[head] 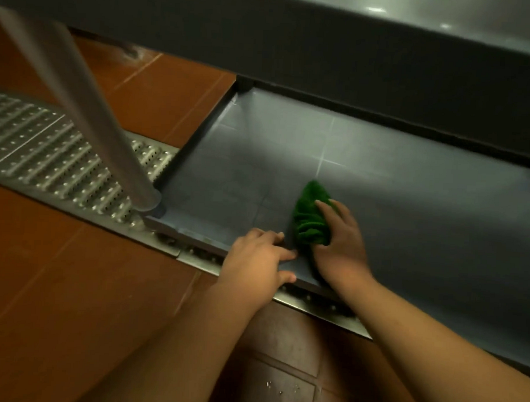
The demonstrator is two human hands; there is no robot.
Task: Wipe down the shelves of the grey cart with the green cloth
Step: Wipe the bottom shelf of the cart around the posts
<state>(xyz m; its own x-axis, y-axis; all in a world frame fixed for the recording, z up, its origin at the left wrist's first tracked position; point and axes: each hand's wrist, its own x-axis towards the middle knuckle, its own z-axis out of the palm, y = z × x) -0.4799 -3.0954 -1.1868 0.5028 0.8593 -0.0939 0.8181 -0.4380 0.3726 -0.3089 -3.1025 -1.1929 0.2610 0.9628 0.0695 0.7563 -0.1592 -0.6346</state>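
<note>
A person's right hand (pixel 339 240) presses a bunched green cloth (pixel 310 216) onto the bottom shelf (pixel 409 207) of a grey cart, fingers spread and bent over the top of the cloth and the thumb curled against its near side, so the cloth is grasped rather than merely touched. The cloth is crumpled into a long wad, one pointed end reaching out beyond the fingertips toward the middle of the shelf, the other end trailing under the wrist toward the shelf's near edge. Just beside it, the left hand (pixel 259 257) rests on that near edge: its fingers lie fairly straight on the shelf surface, fingertips close to the cloth, while the thumb hooks down over the rim; it holds nothing. Both forearms are bare and reach in from the lower part of the view. The shelf is a flat grey tray with a low raised lip. A round metal post (pixel 89 102) rises from its left corner, and the dark edge of the shelf above (pixel 295 44) spans the top. Below the cart runs a perforated metal floor drain grate (pixel 47 161), set in a floor of reddish-brown tiles (pixel 56 283).
</note>
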